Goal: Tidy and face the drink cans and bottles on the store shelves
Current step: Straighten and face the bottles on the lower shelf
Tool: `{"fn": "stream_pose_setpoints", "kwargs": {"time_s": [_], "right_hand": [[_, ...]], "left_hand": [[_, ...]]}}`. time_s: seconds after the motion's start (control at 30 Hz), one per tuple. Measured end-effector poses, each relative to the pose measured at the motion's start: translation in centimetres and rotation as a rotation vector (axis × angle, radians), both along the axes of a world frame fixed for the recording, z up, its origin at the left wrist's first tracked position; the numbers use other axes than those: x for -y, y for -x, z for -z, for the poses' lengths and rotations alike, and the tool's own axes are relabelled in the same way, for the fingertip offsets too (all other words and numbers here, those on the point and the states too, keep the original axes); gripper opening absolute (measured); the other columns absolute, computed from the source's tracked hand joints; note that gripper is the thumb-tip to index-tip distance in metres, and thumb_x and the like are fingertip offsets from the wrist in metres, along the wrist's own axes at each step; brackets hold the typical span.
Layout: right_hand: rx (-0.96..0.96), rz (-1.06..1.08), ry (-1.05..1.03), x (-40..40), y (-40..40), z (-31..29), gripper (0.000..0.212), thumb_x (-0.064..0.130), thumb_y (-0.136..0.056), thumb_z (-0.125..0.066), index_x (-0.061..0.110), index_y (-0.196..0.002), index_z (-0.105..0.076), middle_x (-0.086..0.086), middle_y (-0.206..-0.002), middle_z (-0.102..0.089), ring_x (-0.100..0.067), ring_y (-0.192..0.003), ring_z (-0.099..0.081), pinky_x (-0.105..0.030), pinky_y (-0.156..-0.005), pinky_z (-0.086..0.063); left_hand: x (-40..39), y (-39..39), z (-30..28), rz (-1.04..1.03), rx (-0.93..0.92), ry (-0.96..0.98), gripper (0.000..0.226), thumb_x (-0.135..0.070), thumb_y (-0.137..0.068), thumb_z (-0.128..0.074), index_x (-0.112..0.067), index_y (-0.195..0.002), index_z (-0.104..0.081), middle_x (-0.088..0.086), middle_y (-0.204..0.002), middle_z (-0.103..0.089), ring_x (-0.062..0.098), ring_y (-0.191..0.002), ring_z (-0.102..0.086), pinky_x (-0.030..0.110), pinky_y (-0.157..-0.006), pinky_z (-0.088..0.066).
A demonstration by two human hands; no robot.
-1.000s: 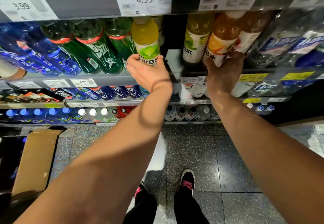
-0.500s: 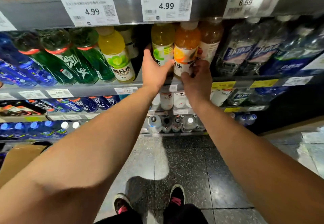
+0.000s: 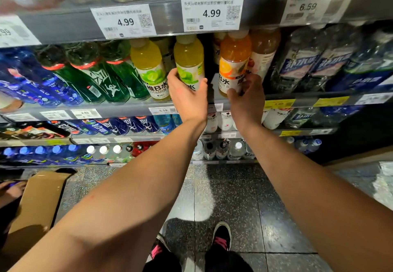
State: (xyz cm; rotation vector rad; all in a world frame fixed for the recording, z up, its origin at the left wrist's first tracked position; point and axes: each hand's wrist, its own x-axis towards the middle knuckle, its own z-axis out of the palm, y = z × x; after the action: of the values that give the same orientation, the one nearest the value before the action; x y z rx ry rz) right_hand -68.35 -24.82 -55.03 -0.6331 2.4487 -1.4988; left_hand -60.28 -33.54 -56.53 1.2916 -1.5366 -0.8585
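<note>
Left hand (image 3: 187, 99) wraps the lime bottle (image 3: 189, 63), right hand (image 3: 244, 99) pinches the orange bottle (image 3: 234, 65), mid-frame. Best twist both labels forward, bases flush at the shelf (image 3: 127, 110) edge.

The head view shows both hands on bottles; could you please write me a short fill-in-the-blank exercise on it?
1. The left hand grips a bottle of ____ drink.
2. The right hand grips the ____ bottle.
3. The tag above both bottles reads ____.
4. The cardboard box lies on the ____.

Missing words: yellow; orange; 4.99; floor
</note>
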Motion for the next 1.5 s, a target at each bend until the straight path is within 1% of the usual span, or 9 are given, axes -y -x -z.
{"fn": "stream_pose_setpoints", "kwargs": {"time_s": [0.13, 0.33, 0.43, 0.53, 0.67, 0.83, 1.07, 1.23, 1.5], "right_hand": [[0.067, -0.003, 0.044, -0.3, 0.2, 0.2, 0.035, 0.011, -0.084, -0.064, 0.011, -0.116, -0.051, -0.006, -0.111, -0.068, -0.02, -0.092, -0.062, -0.028, -0.074, -0.046], [0.076, 0.003, 0.066, -0.1, 0.2, 0.5, 0.033, 0.013, -0.084, -0.063, 0.011, -0.115, -0.051, -0.006, -0.111, -0.069, -0.024, -0.096, -0.065, -0.036, -0.081, -0.054], [-0.059, 0.062, 0.104, -0.1, 0.3, 0.5, 0.025, 0.02, -0.087, -0.058, 0.007, -0.109, -0.056, -0.011, -0.107, -0.066, -0.028, -0.095, -0.063, -0.045, -0.081, -0.053], [-0.221, -0.063, 0.188, 0.7, -1.5, -0.1, 0.014, 0.015, -0.089, -0.057, 0.004, -0.098, -0.059, -0.013, -0.096, -0.062, -0.028, -0.089, -0.059, -0.04, -0.078, -0.05], [-0.208, -0.13, 0.269, 2.7, -3.6, -0.1, 0.011, 0.012, -0.086, -0.06, 0.006, -0.095, -0.058, -0.008, -0.091, -0.06, -0.021, -0.083, -0.056, -0.039, -0.074, -0.048], [-0.174, -0.093, 0.256, 2.1, -3.1, 0.9, 0.011, 0.015, -0.088, -0.058, 0.006, -0.094, -0.057, -0.009, -0.086, -0.06, -0.021, -0.077, -0.057, -0.042, -0.07, -0.05], [-0.15, -0.115, 0.221, -0.4, -2.5, 2.4, 0.005, 0.015, -0.09, -0.055, 0.011, -0.094, -0.055, -0.009, -0.086, -0.059, -0.026, -0.078, -0.058, -0.041, -0.066, -0.049], [-0.099, -0.117, 0.212, -1.6, -2.2, 2.9, 0.004, 0.012, -0.089, -0.058, 0.013, -0.092, -0.057, -0.005, -0.086, -0.063, -0.017, -0.076, -0.061, -0.03, -0.064, -0.048], [-0.012, -0.06, 0.222, -1.5, -1.7, 2.1, 0.016, 0.006, -0.087, -0.06, 0.02, -0.09, -0.054, 0.007, -0.078, -0.062, -0.008, -0.072, -0.061, -0.02, -0.061, -0.045]], "left_hand": [[-0.6, -0.2, -0.4, -0.2, 0.103, 0.052, 0.071, -0.024, -0.08, -0.08, 0.001, -0.136, -0.045, 0.016, -0.132, -0.054, 0.035, -0.125, -0.05, 0.045, -0.108, -0.038], [-0.5, -0.3, -0.4, -0.303, 0.207, 0.053, 0.065, -0.023, -0.074, -0.082, -0.002, -0.127, -0.05, 0.014, -0.123, -0.055, 0.034, -0.118, -0.05, 0.038, -0.098, -0.034], [-0.8, 0.0, -0.9, -0.307, 0.153, 0.042, 0.063, -0.021, -0.068, -0.082, 0.0, -0.119, -0.051, 0.013, -0.116, -0.054, 0.033, -0.112, -0.05, 0.04, -0.097, -0.037], [-0.6, 0.5, -0.9, -0.287, 0.109, 0.025, 0.061, -0.02, -0.071, -0.081, -0.001, -0.122, -0.053, 0.013, -0.12, -0.056, 0.031, -0.117, -0.051, 0.04, -0.101, -0.04], [-0.6, 0.4, 0.1, -0.196, 0.15, 0.002, 0.06, -0.02, -0.079, -0.077, -0.008, -0.132, -0.053, 0.007, -0.133, -0.059, 0.025, -0.126, -0.053, 0.032, -0.1, -0.041], [0.4, 0.4, -0.5, -0.045, 0.219, 0.13, 0.048, -0.02, -0.082, -0.073, -0.003, -0.123, -0.056, 0.012, -0.122, -0.059, 0.026, -0.117, -0.054, 0.026, -0.097, -0.039], [3.9, 3.0, -1.0, 0.137, 0.74, 0.052, 0.049, -0.043, -0.097, -0.059, 0.001, -0.119, -0.057, 0.021, -0.123, -0.056, 0.035, -0.124, -0.045, 0.036, -0.105, -0.032], [5.6, 3.8, -0.5, 0.17, 0.997, 0.077, 0.04, -0.036, -0.104, -0.045, -0.002, -0.12, -0.059, 0.021, -0.119, -0.062, 0.036, -0.118, -0.051, 0.037, -0.094, -0.037], [1.6, 2.0, -1.5, 0.049, 0.723, -0.009, 0.07, -0.037, -0.083, -0.07, 0.0, -0.135, -0.041, 0.018, -0.13, -0.046, 0.037, -0.118, -0.047, 0.043, -0.102, -0.035]]}}
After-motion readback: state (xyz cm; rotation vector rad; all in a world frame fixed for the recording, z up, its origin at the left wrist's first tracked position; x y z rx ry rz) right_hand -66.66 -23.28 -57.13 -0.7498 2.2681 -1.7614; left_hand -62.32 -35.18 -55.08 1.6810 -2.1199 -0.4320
